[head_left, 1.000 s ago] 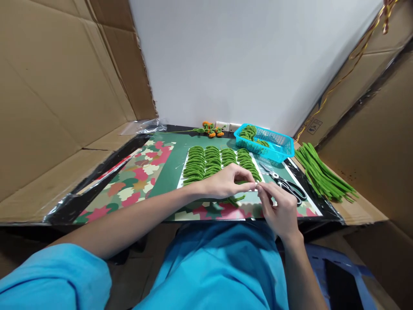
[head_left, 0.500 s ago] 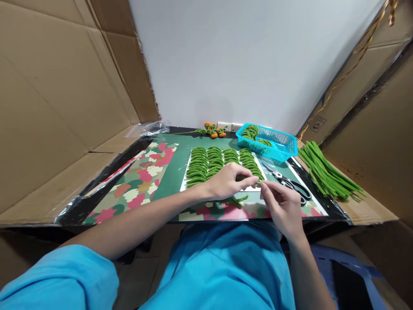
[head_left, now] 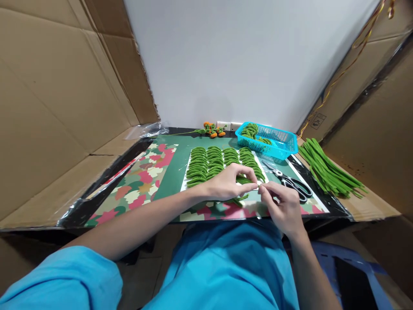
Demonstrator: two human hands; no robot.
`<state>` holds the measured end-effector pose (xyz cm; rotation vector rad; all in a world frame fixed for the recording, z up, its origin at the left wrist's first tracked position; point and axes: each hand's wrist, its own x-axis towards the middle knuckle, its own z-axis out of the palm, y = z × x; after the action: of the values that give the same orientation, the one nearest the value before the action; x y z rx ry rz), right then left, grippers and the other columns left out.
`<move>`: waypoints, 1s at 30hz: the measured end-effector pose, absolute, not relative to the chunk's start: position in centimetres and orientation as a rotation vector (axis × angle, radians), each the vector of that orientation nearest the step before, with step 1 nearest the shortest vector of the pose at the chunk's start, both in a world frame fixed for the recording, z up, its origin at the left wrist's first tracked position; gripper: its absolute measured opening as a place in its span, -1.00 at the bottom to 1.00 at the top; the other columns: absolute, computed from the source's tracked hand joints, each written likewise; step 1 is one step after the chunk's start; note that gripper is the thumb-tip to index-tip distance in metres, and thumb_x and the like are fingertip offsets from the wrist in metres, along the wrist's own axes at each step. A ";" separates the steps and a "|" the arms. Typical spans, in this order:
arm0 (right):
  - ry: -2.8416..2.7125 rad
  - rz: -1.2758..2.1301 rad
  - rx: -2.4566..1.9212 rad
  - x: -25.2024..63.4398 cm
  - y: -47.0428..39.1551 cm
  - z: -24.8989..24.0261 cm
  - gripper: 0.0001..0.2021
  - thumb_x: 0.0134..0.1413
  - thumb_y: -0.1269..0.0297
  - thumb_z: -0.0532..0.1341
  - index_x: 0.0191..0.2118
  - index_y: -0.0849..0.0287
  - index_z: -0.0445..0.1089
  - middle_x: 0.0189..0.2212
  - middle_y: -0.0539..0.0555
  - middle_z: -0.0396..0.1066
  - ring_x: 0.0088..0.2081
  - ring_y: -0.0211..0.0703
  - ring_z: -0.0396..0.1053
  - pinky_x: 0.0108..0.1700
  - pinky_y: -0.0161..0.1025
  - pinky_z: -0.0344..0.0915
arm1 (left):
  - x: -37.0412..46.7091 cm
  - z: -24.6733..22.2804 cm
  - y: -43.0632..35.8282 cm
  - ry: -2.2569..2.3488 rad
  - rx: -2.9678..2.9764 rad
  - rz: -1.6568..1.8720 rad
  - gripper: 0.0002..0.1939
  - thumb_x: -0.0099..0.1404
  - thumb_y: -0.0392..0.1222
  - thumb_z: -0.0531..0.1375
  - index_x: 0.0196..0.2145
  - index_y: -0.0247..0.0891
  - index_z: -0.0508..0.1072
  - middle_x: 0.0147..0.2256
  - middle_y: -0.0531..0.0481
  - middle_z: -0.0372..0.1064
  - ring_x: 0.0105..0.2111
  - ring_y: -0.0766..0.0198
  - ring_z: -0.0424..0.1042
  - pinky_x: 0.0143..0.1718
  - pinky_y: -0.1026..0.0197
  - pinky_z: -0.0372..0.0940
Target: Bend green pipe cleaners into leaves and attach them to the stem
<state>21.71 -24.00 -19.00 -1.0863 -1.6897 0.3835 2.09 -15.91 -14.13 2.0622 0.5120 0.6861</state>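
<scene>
My left hand point(head_left: 230, 181) is closed in a pinch, thumb and forefinger meeting over the front of a white sheet point(head_left: 184, 184). Right against it, the fingertips of my right hand point(head_left: 284, 204) are pinched too. A tiny green end of a chenille stem point(head_left: 258, 186) shows between the two sets of fingertips; the rest is covered by the fingers. Curved green chenille pieces point(head_left: 198, 165) lie in four columns on the sheet, partly hidden by my left hand. Several loose green pieces point(head_left: 240, 200) rest below my left hand.
Black-handled scissors point(head_left: 290, 183) lie right of the sheet. Behind them stands a blue plastic basket point(head_left: 280, 151) holding green pieces. Long green chenille stems point(head_left: 329, 170) are bundled at the right. Orange-and-green chenille flowers point(head_left: 213, 130) lie at the back, and cardboard walls point(head_left: 64, 77) flank the table.
My fingertips have dropped slightly and stay close together. The green piece between them shows less than before. The view has shifted a little; the sheet, scissors and basket have not been moved.
</scene>
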 end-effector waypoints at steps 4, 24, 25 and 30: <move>-1.434 0.791 -1.023 21.7 -24.0 -19.1 -0.63 0.38 0.11 0.26 -0.46 0.19 0.48 -0.65 -0.06 0.27 -0.63 -0.31 0.12 -0.57 -0.30 0.04 | 2.5 -14.2 -16.4 0.465 2.135 0.820 -0.86 0.39 -0.20 0.31 -0.24 -0.35 0.60 -0.26 -0.08 0.60 -0.22 0.23 0.53 -0.13 0.26 0.34; -0.980 0.622 -0.926 19.6 -23.2 -19.9 -0.81 0.19 0.15 0.46 -0.22 0.17 0.65 -0.38 0.04 0.61 -0.51 -0.18 0.53 -0.43 -0.26 0.47 | 2.4 -15.0 -15.9 0.468 1.578 0.520 -0.57 0.31 0.11 0.42 -0.24 -0.39 0.60 -0.26 -0.20 0.66 -0.66 0.39 0.46 -0.62 0.35 0.28; -0.985 0.612 -0.942 19.5 -23.2 -19.8 -0.81 0.18 0.15 0.47 -0.21 0.17 0.65 -0.37 0.05 0.62 -0.50 -0.17 0.54 -0.42 -0.26 0.48 | 2.4 -15.0 -16.0 0.475 1.585 0.520 -0.58 0.31 0.11 0.41 -0.25 -0.39 0.60 -0.27 -0.20 0.66 -0.67 0.39 0.45 -0.63 0.36 0.26; -1.005 0.668 -0.937 19.6 -23.2 -19.7 -0.81 0.16 0.17 0.48 -0.18 0.15 0.67 -0.28 0.10 0.66 -0.41 -0.10 0.61 -0.34 -0.19 0.56 | 2.3 -15.3 -16.1 0.516 1.659 0.556 -0.58 0.32 0.10 0.41 -0.23 -0.40 0.61 -0.30 -0.19 0.65 -0.67 0.38 0.43 -0.66 0.35 0.26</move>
<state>19.60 -23.24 -19.70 -0.9367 -1.0048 0.6683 2.33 -16.09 -15.33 1.6594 0.5157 0.5557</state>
